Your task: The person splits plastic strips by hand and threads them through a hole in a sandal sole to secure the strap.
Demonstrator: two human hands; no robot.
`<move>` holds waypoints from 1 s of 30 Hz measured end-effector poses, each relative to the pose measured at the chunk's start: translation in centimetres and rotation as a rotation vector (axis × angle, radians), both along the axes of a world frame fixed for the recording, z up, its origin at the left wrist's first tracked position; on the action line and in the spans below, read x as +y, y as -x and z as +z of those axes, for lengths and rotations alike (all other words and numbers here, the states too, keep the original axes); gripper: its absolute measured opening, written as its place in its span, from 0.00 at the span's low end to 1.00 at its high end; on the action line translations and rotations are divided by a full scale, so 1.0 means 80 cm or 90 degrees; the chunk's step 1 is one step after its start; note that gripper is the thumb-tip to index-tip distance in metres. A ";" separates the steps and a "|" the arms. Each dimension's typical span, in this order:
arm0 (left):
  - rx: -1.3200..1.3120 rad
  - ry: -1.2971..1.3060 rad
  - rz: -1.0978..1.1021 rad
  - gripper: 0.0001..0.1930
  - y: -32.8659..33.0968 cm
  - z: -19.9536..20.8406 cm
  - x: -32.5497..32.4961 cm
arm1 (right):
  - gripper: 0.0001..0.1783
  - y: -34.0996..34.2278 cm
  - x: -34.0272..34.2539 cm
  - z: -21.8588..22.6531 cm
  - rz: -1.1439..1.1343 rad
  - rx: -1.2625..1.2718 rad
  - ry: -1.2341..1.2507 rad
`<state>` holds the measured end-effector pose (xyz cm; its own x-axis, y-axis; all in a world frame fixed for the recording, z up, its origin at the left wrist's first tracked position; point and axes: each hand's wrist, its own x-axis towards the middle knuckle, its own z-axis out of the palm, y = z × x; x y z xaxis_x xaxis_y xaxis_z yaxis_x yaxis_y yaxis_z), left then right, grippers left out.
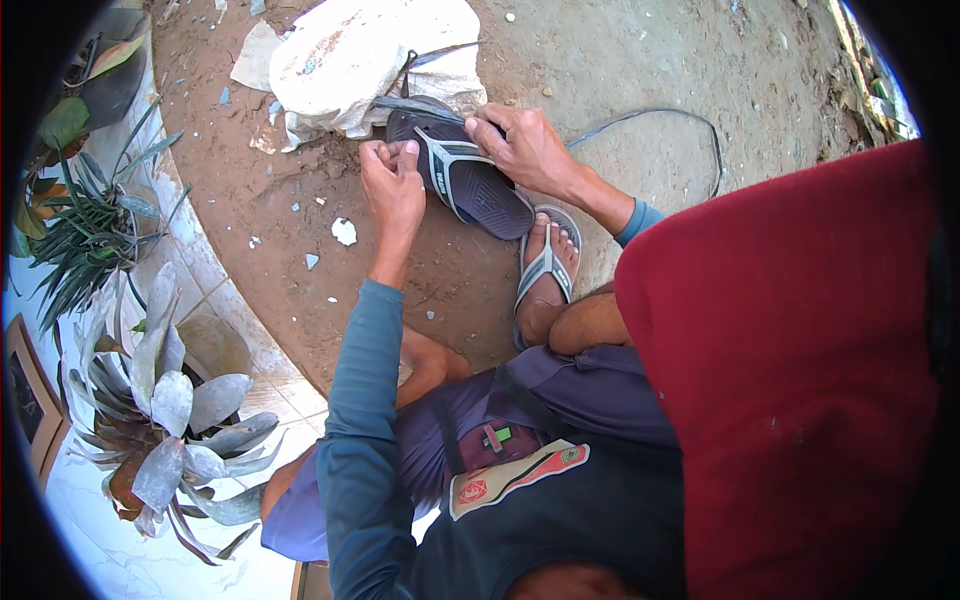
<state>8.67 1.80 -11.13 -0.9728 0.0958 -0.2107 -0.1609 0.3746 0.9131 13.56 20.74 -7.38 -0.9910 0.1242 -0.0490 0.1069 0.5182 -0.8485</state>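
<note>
Left hand (396, 190) and right hand (530, 148), fingers curled in, flank the toe end of the grey-strapped flip-flop (500, 207), which lies between them, long axis slanting from upper left to lower right, though we cannot tell whether either clamps it.

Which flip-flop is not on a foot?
The upper flip-flop, between the left hand and right hand; the lower flip-flop is worn on a foot.

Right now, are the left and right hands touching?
Apart. The head view shows a gap between the left hand and right hand, with part of the dark sandal visible in it.
</note>
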 end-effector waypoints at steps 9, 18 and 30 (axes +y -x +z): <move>-0.092 -0.432 -0.025 0.22 0.006 0.041 0.029 | 0.18 -0.003 0.003 0.029 -0.006 -0.313 0.380; -0.093 -0.361 0.041 0.25 -0.004 0.042 0.038 | 0.15 -0.012 -0.021 0.037 0.055 0.090 0.048; -0.225 -0.358 0.061 0.24 -0.002 0.046 0.030 | 0.10 -0.013 -0.007 0.002 0.120 0.154 -0.123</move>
